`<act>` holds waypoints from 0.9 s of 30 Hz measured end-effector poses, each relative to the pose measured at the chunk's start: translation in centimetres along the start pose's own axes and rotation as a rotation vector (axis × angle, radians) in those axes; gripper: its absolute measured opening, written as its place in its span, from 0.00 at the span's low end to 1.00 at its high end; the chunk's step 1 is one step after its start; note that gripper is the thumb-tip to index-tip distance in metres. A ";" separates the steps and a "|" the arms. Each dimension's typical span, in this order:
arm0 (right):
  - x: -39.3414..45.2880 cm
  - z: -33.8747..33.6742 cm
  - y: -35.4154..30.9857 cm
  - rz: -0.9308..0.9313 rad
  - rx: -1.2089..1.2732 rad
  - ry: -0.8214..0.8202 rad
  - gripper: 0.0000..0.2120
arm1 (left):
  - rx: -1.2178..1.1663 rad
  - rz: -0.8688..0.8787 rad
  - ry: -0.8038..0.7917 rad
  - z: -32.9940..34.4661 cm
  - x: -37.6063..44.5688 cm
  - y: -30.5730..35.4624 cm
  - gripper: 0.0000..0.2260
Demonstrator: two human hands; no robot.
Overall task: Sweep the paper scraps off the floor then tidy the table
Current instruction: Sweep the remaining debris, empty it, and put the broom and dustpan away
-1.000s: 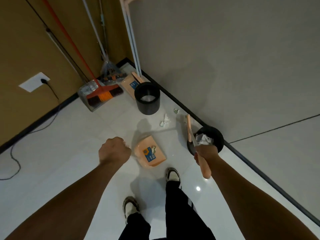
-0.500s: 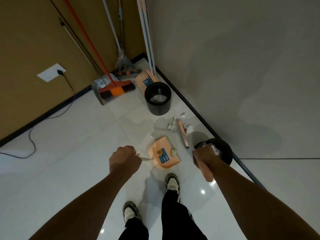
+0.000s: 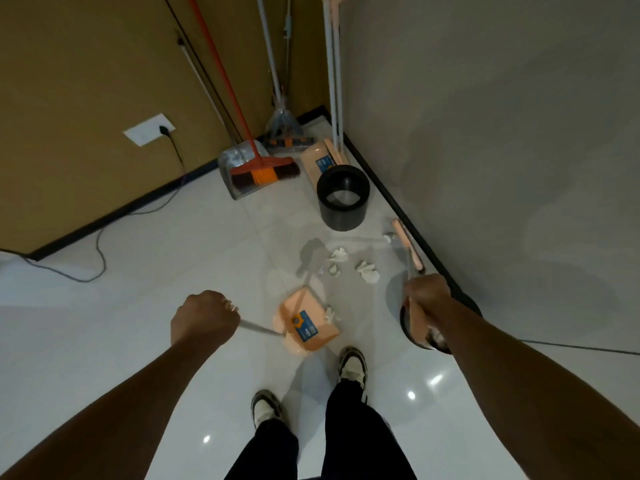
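My left hand [image 3: 204,317] is closed around the thin metal handle of a peach dustpan [image 3: 306,323], which rests on the white floor ahead of my shoes. One crumpled scrap [image 3: 329,315] lies in the pan. My right hand [image 3: 427,296] grips the peach handle of a broom [image 3: 405,240] whose head reaches the floor by the grey wall. Several white paper scraps [image 3: 367,271] lie on the tiles between the dustpan and the broom head.
A black bin [image 3: 343,199] stands beyond the scraps; a second black bin [image 3: 440,327] sits under my right hand. In the corner lean an orange broom [image 3: 263,171] on a grey dustpan, a mop and another peach dustpan set. A cable [image 3: 100,251] trails along the left floor.
The broom head has swung farther out toward the wall. More scraps show on the floor. The dustpan stays in front of my feet, and my view has tipped up toward the corner.
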State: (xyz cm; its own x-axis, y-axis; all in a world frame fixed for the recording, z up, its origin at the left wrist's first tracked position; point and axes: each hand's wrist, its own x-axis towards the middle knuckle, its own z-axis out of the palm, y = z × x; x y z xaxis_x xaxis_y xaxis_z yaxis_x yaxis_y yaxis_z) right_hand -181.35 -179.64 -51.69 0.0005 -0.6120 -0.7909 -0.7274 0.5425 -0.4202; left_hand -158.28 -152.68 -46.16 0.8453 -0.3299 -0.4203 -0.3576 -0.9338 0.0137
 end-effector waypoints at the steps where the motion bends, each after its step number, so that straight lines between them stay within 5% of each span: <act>1: 0.4 0.4 -0.2 0.023 0.034 0.006 0.12 | -0.013 -0.047 0.011 0.1 0.0 -0.8 0.08; 11: -0.4 6.9 5.6 0.015 -0.253 -0.203 0.01 | -0.050 -0.186 0.066 2.5 -0.4 -5.0 0.07; 22: -7.5 13.9 11.0 -0.247 -0.694 -0.415 0.13 | -0.097 -0.137 0.039 2.7 0.9 -7.9 0.03; 27: -11.3 13.8 11.2 -0.201 -0.582 -0.450 0.09 | -0.147 -0.123 0.015 2.9 0.5 -10.1 0.04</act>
State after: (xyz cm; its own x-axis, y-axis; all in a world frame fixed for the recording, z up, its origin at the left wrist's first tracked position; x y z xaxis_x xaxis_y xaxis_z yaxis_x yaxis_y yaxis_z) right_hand -180.04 -158.77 -53.58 0.3603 -0.3061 -0.8812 -0.9280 -0.0221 -0.3718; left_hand -155.44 -143.00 -49.12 0.8855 -0.2126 -0.4132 -0.1902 -0.9771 0.0953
